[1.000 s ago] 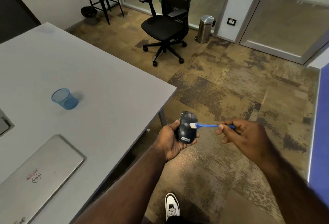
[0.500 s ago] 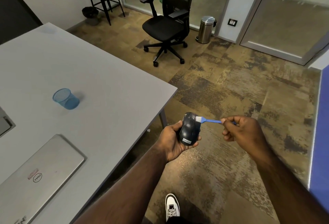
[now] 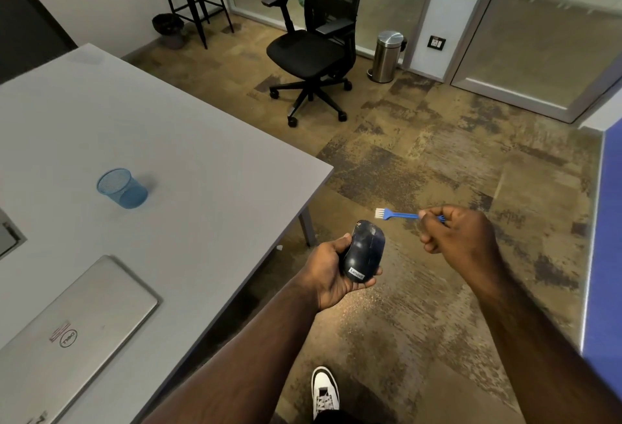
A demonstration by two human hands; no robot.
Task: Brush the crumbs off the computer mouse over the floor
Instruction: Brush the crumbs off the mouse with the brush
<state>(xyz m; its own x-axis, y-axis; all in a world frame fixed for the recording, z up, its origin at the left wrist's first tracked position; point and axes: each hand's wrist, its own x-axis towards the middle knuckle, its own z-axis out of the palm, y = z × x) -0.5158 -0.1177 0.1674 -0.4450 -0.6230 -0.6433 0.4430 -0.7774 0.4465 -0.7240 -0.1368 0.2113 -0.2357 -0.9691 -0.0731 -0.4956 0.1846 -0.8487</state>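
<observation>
Dark blue plastic computer mouse (image 3: 364, 252): lower centre, gripped by left hand (image 3: 331, 272) over patterned carpet floor (image 3: 420, 167). Small blue brush (image 3: 397, 214): pinched by right hand (image 3: 459, 233), bristles clear of the mouse. Crumbs indiscernible; brushing apparently midway.

Mouse and brush held apart over the carpeted floor

The left hand (image 3: 331, 272) grips a dark computer mouse (image 3: 365, 252) just past the grey table (image 3: 202, 154) corner, while the right hand (image 3: 461, 238) pinches a small blue brush (image 3: 397, 214), its white bristles near the mouse's front end but clear of it.
</observation>
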